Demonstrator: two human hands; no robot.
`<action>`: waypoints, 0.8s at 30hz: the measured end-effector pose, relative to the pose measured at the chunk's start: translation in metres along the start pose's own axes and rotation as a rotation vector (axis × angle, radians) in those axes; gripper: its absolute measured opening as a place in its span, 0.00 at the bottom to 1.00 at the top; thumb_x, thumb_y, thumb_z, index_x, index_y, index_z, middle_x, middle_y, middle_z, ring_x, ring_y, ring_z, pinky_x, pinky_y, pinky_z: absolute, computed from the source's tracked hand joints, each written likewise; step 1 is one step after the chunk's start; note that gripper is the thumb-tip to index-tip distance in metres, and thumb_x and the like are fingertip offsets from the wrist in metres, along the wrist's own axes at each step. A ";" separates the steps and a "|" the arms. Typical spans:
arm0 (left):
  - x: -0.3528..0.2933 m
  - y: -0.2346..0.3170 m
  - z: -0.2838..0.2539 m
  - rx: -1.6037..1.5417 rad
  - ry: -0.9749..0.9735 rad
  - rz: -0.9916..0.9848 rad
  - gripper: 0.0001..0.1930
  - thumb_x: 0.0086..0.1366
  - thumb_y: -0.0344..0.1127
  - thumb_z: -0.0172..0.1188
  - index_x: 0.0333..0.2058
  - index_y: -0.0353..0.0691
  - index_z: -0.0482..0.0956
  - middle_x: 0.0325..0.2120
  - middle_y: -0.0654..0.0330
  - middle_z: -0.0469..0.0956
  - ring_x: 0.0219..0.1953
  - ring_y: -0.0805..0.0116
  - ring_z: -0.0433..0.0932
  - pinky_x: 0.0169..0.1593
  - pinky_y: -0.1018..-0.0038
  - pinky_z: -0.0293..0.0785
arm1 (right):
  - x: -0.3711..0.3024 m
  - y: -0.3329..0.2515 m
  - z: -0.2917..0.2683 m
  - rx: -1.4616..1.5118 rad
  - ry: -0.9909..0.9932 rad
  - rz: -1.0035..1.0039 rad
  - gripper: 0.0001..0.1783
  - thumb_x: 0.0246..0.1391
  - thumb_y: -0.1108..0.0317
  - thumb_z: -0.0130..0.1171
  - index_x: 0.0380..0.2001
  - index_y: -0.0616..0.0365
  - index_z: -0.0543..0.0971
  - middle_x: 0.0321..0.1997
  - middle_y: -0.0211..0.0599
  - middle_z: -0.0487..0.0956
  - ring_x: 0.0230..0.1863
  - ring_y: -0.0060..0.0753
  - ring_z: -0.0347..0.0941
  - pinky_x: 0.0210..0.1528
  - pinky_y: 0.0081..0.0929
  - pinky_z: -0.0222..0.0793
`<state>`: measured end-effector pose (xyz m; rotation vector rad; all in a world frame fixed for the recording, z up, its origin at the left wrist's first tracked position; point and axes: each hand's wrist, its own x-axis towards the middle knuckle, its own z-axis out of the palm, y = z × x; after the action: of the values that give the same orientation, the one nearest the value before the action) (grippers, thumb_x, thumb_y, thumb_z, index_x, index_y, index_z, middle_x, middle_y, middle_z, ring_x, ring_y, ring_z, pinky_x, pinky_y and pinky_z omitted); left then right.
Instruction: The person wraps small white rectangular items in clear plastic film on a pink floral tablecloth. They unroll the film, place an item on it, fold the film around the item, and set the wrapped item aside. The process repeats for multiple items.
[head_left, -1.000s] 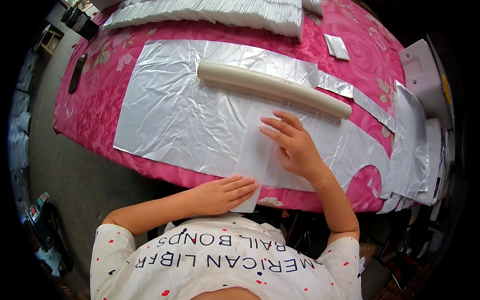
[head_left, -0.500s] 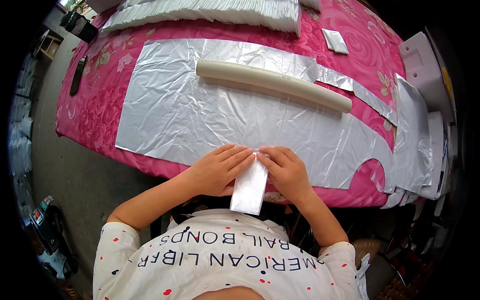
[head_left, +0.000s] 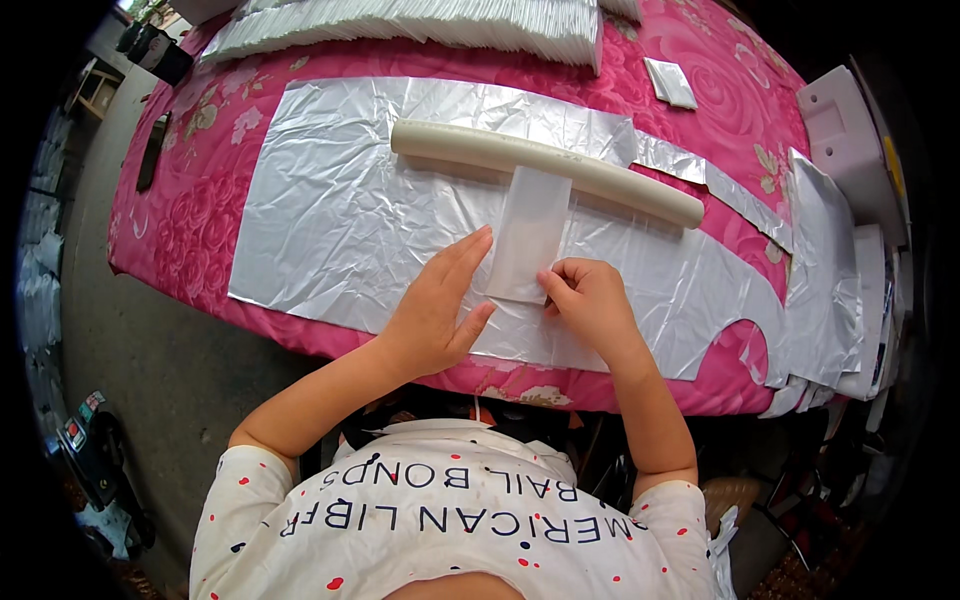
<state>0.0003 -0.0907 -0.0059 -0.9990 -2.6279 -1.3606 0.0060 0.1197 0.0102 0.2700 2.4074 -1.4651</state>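
Observation:
A flat, narrow, whitish plastic packet lies over the silver sheet, its far end against the near side of the long cream tube. My right hand pinches its near right corner between thumb and fingers. Beside the packet's left edge, my left hand is open, thumb apart from the stretched fingers, holding nothing. The crinkled silver sheet spreads beneath both hands and the tube; a rounded cutout shows at its near right edge.
Pink floral cloth covers the table. A long row of stacked white packets lines the far side. A small folded packet lies at the far right. White foam boxes and silver sheets stand on the right. A dark phone-like object lies left.
The packet has gone from hanging toward my body to lying flat, pointing away toward the tube. My left hand has let go and opened; my right hand has shifted slightly right, still pinching.

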 end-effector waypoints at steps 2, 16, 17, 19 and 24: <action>-0.002 0.006 0.005 0.170 -0.162 0.085 0.35 0.59 0.45 0.53 0.60 0.29 0.54 0.60 0.43 0.55 0.62 0.48 0.55 0.62 0.59 0.51 | 0.003 -0.002 -0.001 0.032 -0.027 0.034 0.13 0.52 0.66 0.55 0.24 0.67 0.78 0.18 0.37 0.77 0.19 0.24 0.74 0.24 0.22 0.67; -0.015 0.010 0.023 0.431 -0.338 0.059 0.43 0.55 0.57 0.53 0.59 0.27 0.56 0.62 0.44 0.52 0.65 0.52 0.49 0.65 0.60 0.44 | -0.016 0.003 0.014 -0.599 0.331 -0.416 0.26 0.38 0.65 0.67 0.44 0.60 0.75 0.46 0.39 0.75 0.44 0.37 0.73 0.45 0.30 0.69; -0.011 0.009 0.020 0.423 -0.339 0.078 0.42 0.54 0.56 0.54 0.58 0.28 0.58 0.61 0.45 0.54 0.65 0.53 0.52 0.65 0.60 0.47 | -0.011 0.011 0.010 -0.693 0.343 -0.603 0.27 0.38 0.65 0.67 0.46 0.59 0.74 0.50 0.39 0.73 0.49 0.38 0.70 0.49 0.32 0.67; -0.003 0.006 0.015 0.393 -0.301 0.120 0.37 0.54 0.52 0.57 0.55 0.29 0.62 0.59 0.46 0.59 0.62 0.54 0.58 0.62 0.60 0.53 | -0.003 0.017 0.002 -0.787 0.275 -0.833 0.28 0.38 0.65 0.66 0.47 0.59 0.74 0.53 0.39 0.71 0.54 0.39 0.67 0.56 0.34 0.64; 0.008 -0.014 0.014 0.391 -0.144 0.304 0.17 0.54 0.35 0.57 0.42 0.31 0.74 0.47 0.52 0.73 0.49 0.58 0.72 0.51 0.64 0.68 | 0.017 0.011 -0.018 -0.710 0.022 -0.849 0.28 0.38 0.64 0.65 0.46 0.60 0.74 0.54 0.38 0.72 0.57 0.39 0.66 0.60 0.37 0.60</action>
<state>-0.0100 -0.0818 -0.0218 -1.3937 -2.5490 -0.7030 -0.0096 0.1405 0.0022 -0.9926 3.0107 -0.6917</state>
